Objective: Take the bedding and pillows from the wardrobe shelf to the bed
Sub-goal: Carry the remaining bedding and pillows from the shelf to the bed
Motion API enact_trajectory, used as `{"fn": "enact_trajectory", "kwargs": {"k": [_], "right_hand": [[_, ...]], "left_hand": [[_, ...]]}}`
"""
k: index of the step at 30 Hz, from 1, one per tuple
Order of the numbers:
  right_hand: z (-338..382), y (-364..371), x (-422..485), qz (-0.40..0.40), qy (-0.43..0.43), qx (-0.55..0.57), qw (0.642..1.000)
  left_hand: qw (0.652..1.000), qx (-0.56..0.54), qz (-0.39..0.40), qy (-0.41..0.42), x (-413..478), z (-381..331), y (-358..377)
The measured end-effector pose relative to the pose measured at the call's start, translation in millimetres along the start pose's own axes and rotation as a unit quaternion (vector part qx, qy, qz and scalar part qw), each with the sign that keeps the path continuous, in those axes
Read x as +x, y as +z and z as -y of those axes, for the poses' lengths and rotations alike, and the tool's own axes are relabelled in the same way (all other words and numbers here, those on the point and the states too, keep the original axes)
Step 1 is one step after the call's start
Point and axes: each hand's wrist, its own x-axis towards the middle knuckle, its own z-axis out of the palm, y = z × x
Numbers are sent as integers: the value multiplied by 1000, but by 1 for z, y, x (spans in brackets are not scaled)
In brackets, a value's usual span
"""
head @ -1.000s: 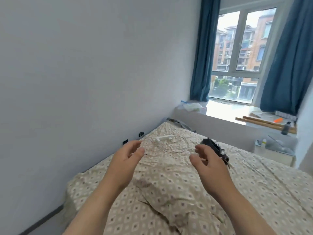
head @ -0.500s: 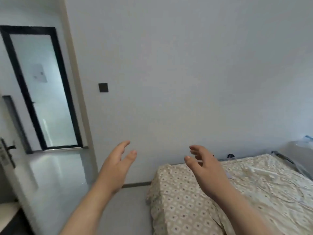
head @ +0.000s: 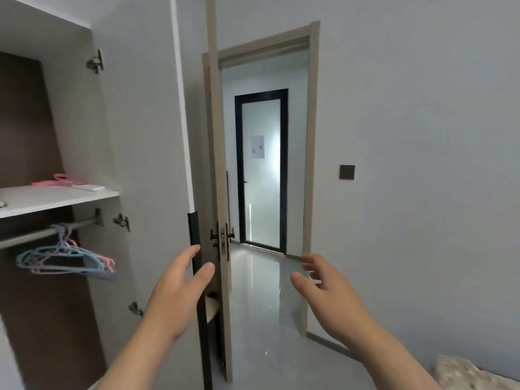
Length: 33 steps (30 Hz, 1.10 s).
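The open wardrobe fills the left side, with its white shelf point(head: 59, 196) at chest height. Only a pink hanger point(head: 57, 180) and a white remote point(head: 88, 188) lie on the visible part of the shelf; no bedding or pillows show there. A corner of the patterned bed point(head: 472, 374) peeks in at the bottom right. My left hand point(head: 180, 291) is raised in front of the wardrobe door's edge, fingers apart and holding nothing. My right hand point(head: 329, 291) is raised at the same height, also empty with spread fingers.
The wardrobe door point(head: 146, 164) stands open between the wardrobe and the room door point(head: 218, 192), which is ajar onto a hallway with a glossy floor point(head: 259, 305). Blue and pink hangers point(head: 64, 258) hang on the rail point(head: 42, 233) under the shelf. A dark wall switch point(head: 347, 172) is on the right wall.
The view has swung left from the bed, past the bare wall, to the open wardrobe and doorway. Both hands stay raised and empty.
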Motion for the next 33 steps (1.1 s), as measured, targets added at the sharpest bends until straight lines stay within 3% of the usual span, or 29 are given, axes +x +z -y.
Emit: {"fn": "enact_trajectory", "kwargs": {"k": [10,17,25,33], "right_hand": [[80,166,68,122,-82,41,988],[136,266,89,218,-150,78,961],[174,343,115,311,-207,147,916],[194,381,166,369,-244,174,880]], "left_hand": [[988,43,-145,-44,23,56,-164],[945,161,-268,-97,9,79,-251],[895,200,-373,-142,-9,82,-295],[849,241,-439,-166,13,85,-292]]}}
